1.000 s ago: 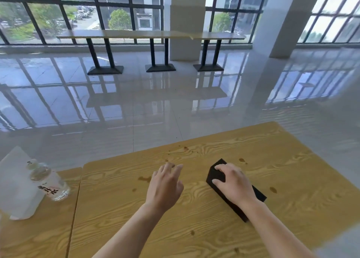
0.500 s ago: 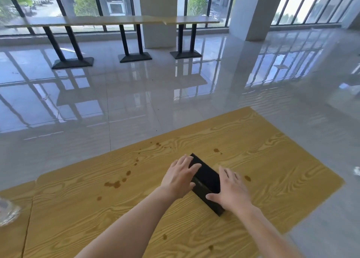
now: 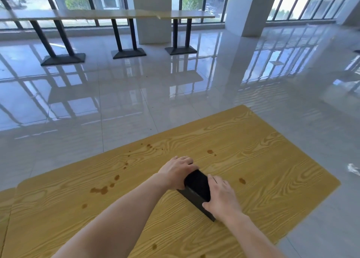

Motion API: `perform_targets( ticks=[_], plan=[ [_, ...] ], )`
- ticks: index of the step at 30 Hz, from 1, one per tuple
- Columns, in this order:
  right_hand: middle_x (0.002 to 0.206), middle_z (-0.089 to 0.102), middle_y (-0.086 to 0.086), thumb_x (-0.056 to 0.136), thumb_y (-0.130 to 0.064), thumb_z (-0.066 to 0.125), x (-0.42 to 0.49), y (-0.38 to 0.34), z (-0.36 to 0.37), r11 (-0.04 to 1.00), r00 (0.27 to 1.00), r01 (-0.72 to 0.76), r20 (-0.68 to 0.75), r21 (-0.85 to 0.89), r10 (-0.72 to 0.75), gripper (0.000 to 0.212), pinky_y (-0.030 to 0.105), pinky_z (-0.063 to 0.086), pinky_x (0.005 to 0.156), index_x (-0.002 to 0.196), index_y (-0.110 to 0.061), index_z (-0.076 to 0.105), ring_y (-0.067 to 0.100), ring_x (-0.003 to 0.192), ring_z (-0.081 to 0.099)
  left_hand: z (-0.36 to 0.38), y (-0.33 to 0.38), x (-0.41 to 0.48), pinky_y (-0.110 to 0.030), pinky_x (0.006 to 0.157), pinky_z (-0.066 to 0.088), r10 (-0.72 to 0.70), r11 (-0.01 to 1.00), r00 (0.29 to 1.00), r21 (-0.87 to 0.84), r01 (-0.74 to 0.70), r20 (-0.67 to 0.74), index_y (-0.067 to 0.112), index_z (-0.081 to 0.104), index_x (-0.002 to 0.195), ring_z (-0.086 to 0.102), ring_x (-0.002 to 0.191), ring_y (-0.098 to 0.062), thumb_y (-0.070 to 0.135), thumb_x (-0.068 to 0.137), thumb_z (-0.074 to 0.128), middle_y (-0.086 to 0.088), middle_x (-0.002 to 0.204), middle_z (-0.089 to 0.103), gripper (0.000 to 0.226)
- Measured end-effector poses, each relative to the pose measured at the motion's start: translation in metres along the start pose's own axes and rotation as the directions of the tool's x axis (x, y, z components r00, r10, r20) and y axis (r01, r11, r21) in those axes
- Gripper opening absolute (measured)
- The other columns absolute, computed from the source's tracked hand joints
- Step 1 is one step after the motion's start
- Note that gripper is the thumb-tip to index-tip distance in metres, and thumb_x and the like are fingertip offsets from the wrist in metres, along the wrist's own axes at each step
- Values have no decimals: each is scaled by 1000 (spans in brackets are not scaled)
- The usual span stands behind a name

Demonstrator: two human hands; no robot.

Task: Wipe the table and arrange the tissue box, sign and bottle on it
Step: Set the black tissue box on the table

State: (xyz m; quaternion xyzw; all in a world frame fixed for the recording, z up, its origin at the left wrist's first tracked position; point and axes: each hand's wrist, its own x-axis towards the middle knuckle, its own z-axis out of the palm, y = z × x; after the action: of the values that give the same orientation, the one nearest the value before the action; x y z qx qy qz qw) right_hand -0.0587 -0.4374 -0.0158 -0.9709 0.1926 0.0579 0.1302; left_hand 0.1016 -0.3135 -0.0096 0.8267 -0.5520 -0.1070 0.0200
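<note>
Two hands hold one black box [image 3: 196, 185] on the table [image 3: 263, 160].
The left hand [image 3: 176, 173] curls its fingers over the box's far end; the right hand [image 3: 222, 198] clasps the near end, thumb along the side. The box lies diagonally, near the middle of the wood-grain top. Brown stains [image 3: 99, 190] mark the surface on both sides of it.

The black box [image 3: 197, 185] sits on my yellow wooden desk [image 3: 263, 160], turned a bit crooked, its top shiny and its side dull, with my left hand [image 3: 175, 172] holding its far end, my right hand [image 3: 222, 199] holding its near end, and little brown spots [image 3: 101, 189] on the desk around it.
</note>
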Motion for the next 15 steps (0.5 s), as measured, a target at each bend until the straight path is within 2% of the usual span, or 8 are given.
perform_targets(
  ticks=[2, 5, 15],
  plan=[
    [146, 39, -2, 79, -42, 76, -1, -3, -1, 1000, 1000, 22, -7, 22, -22, 94, 30, 38, 107, 153, -17, 22, 19, 127, 40, -5, -6, -8, -35, 93, 44, 4, 1000, 1000, -27, -4, -15, 31, 44, 136, 46, 117, -21, 26, 74, 77, 3, 120, 49, 70],
    [145, 41, -3, 77, -39, 79, -1, -16, -3, 997, 998, 68, -21, 40, -67, 95, 29, 37, 108, 152, -18, 25, 18, 128, 40, -8, -14, -30, -30, 78, 48, -29, 999, 998, -47, 26, -63, 33, 44, 134, 46, 109, -19, 26, 73, 78, 5, 115, 49, 70],
    [138, 46, -7, 72, -34, 82, -1, -104, -8, 950, 950, 312, -28, 17, -312, 91, 29, 38, 102, 148, -22, 33, 16, 122, 44, -1, -51, -151, -34, 90, 51, -243, 970, 939, -88, 228, -242, 37, 37, 138, 44, 122, -18, 37, 77, 76, 7, 127, 47, 72]
  ],
)
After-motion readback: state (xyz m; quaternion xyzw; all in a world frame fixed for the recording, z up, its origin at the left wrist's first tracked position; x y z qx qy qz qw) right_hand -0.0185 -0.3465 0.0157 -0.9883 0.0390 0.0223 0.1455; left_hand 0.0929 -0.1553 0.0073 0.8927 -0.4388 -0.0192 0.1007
